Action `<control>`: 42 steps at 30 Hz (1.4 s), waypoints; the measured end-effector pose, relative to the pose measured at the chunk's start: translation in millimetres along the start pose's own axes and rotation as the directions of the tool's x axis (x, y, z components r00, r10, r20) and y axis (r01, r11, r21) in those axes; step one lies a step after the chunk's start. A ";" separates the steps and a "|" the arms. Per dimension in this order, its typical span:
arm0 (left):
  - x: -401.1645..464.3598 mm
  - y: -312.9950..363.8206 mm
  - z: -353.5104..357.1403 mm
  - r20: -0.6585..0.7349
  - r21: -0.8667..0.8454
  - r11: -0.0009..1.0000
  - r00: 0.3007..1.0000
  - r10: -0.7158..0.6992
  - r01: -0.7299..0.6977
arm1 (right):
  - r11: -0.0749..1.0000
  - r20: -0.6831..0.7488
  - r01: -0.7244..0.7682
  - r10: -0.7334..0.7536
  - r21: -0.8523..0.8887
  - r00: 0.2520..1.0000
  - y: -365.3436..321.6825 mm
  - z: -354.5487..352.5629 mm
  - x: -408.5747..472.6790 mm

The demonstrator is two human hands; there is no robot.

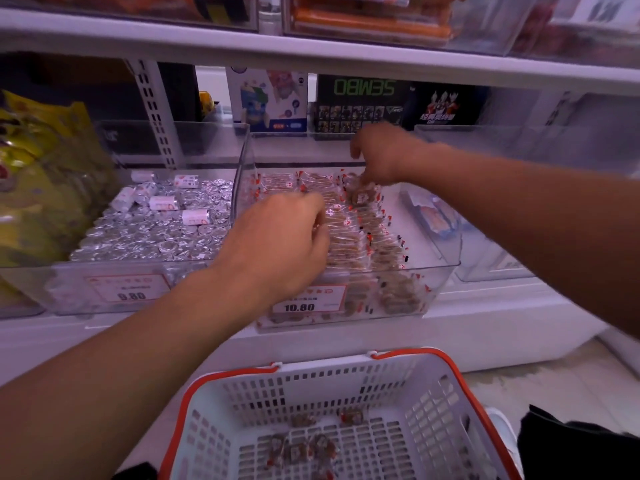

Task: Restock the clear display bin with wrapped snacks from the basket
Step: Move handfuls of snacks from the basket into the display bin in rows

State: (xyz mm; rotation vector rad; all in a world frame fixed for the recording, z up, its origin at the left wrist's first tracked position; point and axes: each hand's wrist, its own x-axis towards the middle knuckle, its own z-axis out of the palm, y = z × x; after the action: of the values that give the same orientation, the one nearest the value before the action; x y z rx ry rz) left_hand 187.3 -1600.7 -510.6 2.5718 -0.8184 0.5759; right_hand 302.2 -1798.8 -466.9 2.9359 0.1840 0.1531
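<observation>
A clear display bin (pixel 440 282) stands on the shelf in the middle, with rows of brown wrapped snacks (pixel 360 237) in it and a 10.80 price tag on its front. My left hand (pixel 280 244) reaches over the bin's front, its fingers curled down onto the snack rows; what they hold is hidden. Farther back, my right hand (pixel 377 157) pinches a wrapped snack (pixel 360 195) above the rear rows. Below stands a white basket (pixel 429 410) with orange handles, with several wrapped snacks (pixel 301 452) on its bottom.
Left of it, a clear bin (pixel 72 292) holds silver foil sweets and white rolls, tagged 9.80. A yellow bag (pixel 38 174) sits far left. Another clear bin (pixel 485 244) stands to the right. Toy boxes (pixel 360 102) line the back, and an upper shelf (pixel 311 50) overhangs.
</observation>
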 end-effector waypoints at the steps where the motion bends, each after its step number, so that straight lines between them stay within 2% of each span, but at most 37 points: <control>1: -2.5 0.5 -4.4 -0.052 -0.035 0.996 0.996 0.077 -0.079 | 0.999 -0.097 0.022 -0.018 0.040 0.995 -1.2 -8.7 -15.4; 2: -6.3 0.8 -8.8 -0.102 -0.038 0.979 0.976 0.194 -0.199 | 0.994 -0.233 0.058 -0.036 0.090 0.972 -3.2 -13.9 -34.5; 3: -12.6 1.1 -12.2 -0.127 -0.015 0.943 0.936 0.328 -0.332 | 0.985 -0.403 0.103 -0.038 0.141 0.915 -6.7 -13.5 -59.4; 4: -22.0 2.0 -12.5 -0.138 0.005 0.891 0.882 0.450 -0.454 | 0.968 -0.588 0.158 -0.015 0.193 0.809 -11.3 -5.9 -88.6; 5: -34.0 3.5 -9.3 -0.137 0.006 0.839 0.831 0.539 -0.544 | 0.945 -0.744 0.219 0.036 0.242 0.667 -17.7 7.9 -119.7; 6: -48.1 4.2 -1.1 -0.113 -0.011 0.804 0.799 0.590 -0.595 | 0.914 -0.823 0.266 0.113 0.305 0.556 -28.0 28.0 -150.0; 7: -63.4 5.1 10.8 -0.064 -0.034 0.785 0.786 0.615 -0.618 | 0.874 -0.833 0.301 0.184 0.381 0.521 -40.9 54.7 -175.7; 8: -80.1 5.4 26.7 0.017 -0.051 0.787 0.788 0.616 -0.614 | 0.840 -0.810 0.316 0.219 0.440 0.544 -55.3 87.4 -196.5; 9: -97.8 3.6 45.9 0.171 -0.051 0.812 0.796 0.581 -0.581 | 0.816 -0.755 0.317 0.205 0.483 0.623 -68.9 123.3 -212.9; 10: -116.8 0.2 65.5 0.385 -0.027 0.859 0.788 0.481 -0.511 | 0.802 -0.637 0.285 0.148 0.525 0.757 -81.7 161.5 -228.0; 11: -135.7 -5.8 84.5 0.596 0.022 0.912 0.738 0.317 -0.410 | 0.798 -0.417 0.205 0.063 0.567 0.907 -92.4 197.7 -241.8; 12: -154.7 -15.5 104.3 0.735 0.097 0.957 0.668 0.116 -0.273 | 0.814 -0.106 0.105 -0.054 0.572 0.993 -100.6 232.8 -253.3; 13: -175.2 -26.5 124.0 0.813 0.177 0.975 0.577 -0.070 -0.131 | 0.838 0.228 0.020 -0.172 0.546 0.958 -107.0 267.7 -266.4; 14: -196.2 -36.4 142.2 0.854 0.247 0.969 0.469 -0.225 0.014 | 0.854 0.490 -0.046 -0.252 0.518 0.835 -112.1 298.4 -280.2; 15: -216.9 -44.9 160.0 0.869 0.294 0.942 0.365 -0.334 0.161 | 0.865 0.649 -0.091 -0.296 0.493 0.701 -115.9 324.0 -291.7; 16: -237.9 -50.6 176.5 0.873 0.319 0.894 0.269 -0.406 0.314 | 0.873 0.725 -0.112 -0.315 0.474 0.612 -119.5 344.9 -301.7; 17: -256.5 -54.6 193.4 0.875 0.317 0.829 0.195 -0.442 0.460 | 0.876 0.742 -0.113 -0.321 0.469 0.588 -123.4 360.7 -308.2; 18: -272.1 -56.6 209.8 0.874 0.290 0.750 0.155 -0.461 0.594 | 0.877 0.729 -0.106 -0.316 0.468 0.608 -127.0 373.2 -311.0; 19: -284.9 -57.5 224.8 0.864 0.255 0.663 0.143 -0.483 0.703 | 0.877 0.710 -0.111 -0.297 0.467 0.638 -131.7 382.5 -309.8; 21: -297.4 -59.0 252.6 0.819 0.182 0.517 0.162 -0.550 0.836 | 0.854 0.678 -0.185 -0.234 0.486 0.697 -140.4 395.3 -301.1; 23: -297.8 -61.4 275.2 0.762 0.153 0.407 0.155 -0.629 0.900 | 0.816 0.632 -0.231 -0.198 0.529 0.749 -152.2 405.8 -290.0; 25: -293.3 -66.5 294.8 0.706 0.144 0.392 0.184 -0.684 0.909 | 0.834 0.575 -0.148 -0.227 0.531 0.786 -167.2 412.8 -284.1; 28: -287.4 -70.1 317.3 0.674 0.163 0.487 0.263 -0.690 0.858 | 0.869 0.520 0.004 -0.299 0.495 0.800 -184.5 419.0 -285.7; 30: -283.4 -65.3 328.0 0.690 0.171 0.552 0.300 -0.659 0.816 | 0.880 0.524 0.003 -0.285 0.474 0.802 -187.5 421.9 -287.9; 33: -278.1 -54.9 339.4 0.673 0.131 0.646 0.411 -0.614 0.752 | 0.840 0.447 -0.020 -0.268 0.542 0.854 -184.1 427.2 -288.9; 37: -283.2 -45.5 345.8 0.724 0.148 0.805 0.492 -0.484 0.574 | 0.620 0.341 -0.186 -0.140 0.762 0.929 -165.1 432.0 -289.7; 40: -288.9 -39.7 347.7 0.731 0.235 0.873 0.514 -0.449 0.428 | 0.474 0.446 -0.413 0.047 0.778 0.894 -155.0 432.5 -290.3; 42: -291.3 -35.9 347.8 0.732 0.266 0.893 0.527 -0.432 0.364 | 0.428 0.493 -0.481 0.090 0.765 0.865 -154.0 433.5 -289.9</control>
State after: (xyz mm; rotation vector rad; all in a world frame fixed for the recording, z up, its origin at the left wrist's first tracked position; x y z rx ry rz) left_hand 83.8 -1603.3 -953.7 2.9240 -0.3619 -0.7483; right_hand 48.4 -1769.0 -946.9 3.9068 -0.5008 -0.7209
